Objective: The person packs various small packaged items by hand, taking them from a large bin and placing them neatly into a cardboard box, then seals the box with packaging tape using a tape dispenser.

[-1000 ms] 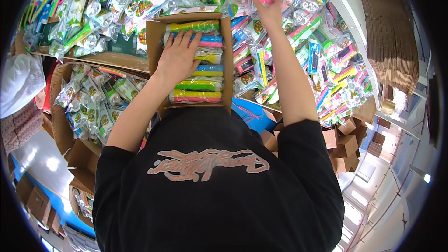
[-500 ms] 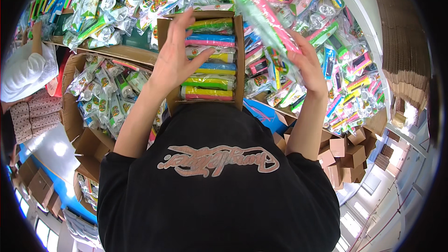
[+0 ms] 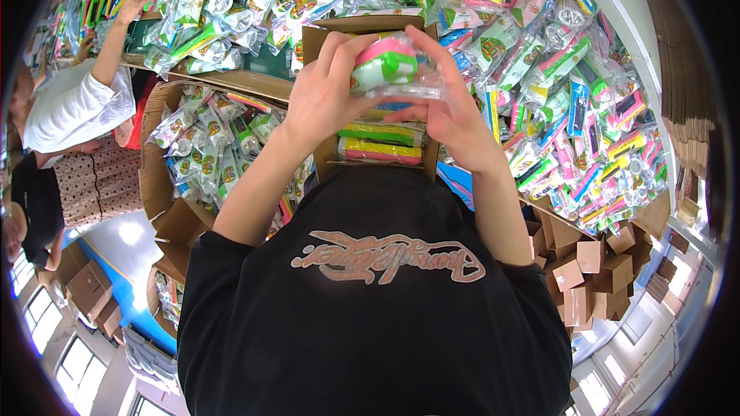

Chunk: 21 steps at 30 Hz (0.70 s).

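From the head camera, both hands held one clear crinkly packet [image 3: 393,69] above the open cardboard box [image 3: 370,146]. The left hand [image 3: 324,96] and right hand [image 3: 455,119] had fingers clamped on its ends, long axis running left-right, equally near. Glossy bright packets [image 3: 555,107] lay heaped around.

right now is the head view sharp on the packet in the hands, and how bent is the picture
Head view: the bagged pink and green toy held by the left hand and right hand is fairly sharp, with glare on its clear plastic; bright even light; the white wall edge bows near the dark round rim.
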Available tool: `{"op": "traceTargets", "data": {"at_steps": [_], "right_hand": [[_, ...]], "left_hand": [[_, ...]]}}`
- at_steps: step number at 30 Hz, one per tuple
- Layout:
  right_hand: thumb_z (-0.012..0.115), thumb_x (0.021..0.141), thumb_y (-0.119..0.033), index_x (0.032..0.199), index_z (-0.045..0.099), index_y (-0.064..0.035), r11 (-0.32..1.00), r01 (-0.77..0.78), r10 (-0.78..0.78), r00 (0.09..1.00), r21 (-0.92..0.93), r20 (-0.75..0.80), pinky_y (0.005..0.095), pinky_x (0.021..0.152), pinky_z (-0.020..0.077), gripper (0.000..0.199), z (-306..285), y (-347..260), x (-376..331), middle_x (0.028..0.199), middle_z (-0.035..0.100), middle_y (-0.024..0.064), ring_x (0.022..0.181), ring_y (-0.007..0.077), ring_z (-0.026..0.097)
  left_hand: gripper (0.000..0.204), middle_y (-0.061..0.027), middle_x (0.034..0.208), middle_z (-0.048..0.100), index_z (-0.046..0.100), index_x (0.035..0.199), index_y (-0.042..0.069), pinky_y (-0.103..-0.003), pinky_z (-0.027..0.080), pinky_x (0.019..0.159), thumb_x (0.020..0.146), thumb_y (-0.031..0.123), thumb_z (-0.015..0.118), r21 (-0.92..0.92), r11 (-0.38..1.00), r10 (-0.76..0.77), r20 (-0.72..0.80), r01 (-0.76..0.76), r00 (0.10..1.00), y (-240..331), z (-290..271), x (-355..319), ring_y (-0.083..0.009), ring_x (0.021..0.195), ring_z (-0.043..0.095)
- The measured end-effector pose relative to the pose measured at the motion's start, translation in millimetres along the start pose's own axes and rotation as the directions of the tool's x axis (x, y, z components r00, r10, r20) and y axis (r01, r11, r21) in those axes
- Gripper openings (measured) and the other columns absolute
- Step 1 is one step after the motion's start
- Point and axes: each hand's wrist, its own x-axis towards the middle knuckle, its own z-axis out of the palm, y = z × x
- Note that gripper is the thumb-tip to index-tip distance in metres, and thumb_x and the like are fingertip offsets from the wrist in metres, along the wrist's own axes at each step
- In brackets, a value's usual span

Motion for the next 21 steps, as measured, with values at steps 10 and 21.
{"op": "traceTargets", "data": {"at_steps": [10,21], "right_hand": [[0.063,0.099,-0.013,0.120,0.063,-0.0005,0.876,-0.063,-0.109,0.940,-0.478,-0.323,0.0309,0.093,0.0498,0.024,-10,13,9,0.107,0.070,0.0065,0.103,0.0150,0.065],[0.068,0.091,0.005,0.103,0.061,0.0024,0.840,0.099,-0.279,0.923,-0.533,-0.267,0.0252,0.081,0.0513,0.014,3,84,-22,0.103,0.058,0.0058,0.094,0.0119,0.063]], "left_hand": [[0.063,-0.0258,0.108,0.067,0.047,0.134,0.002,-0.047,0.053,0.081,0.090,0.035,0.075,-0.269,0.869,-0.320,0.334,0.415,0.887,15,-6,5,-0.0455,0.097,0.067],[0.053,-0.0173,0.115,0.065,0.048,0.128,0.000,-0.034,0.050,0.092,0.089,0.020,0.078,-0.650,0.596,-0.402,0.267,0.472,0.876,24,0,-54,-0.0220,0.105,0.066]]}}
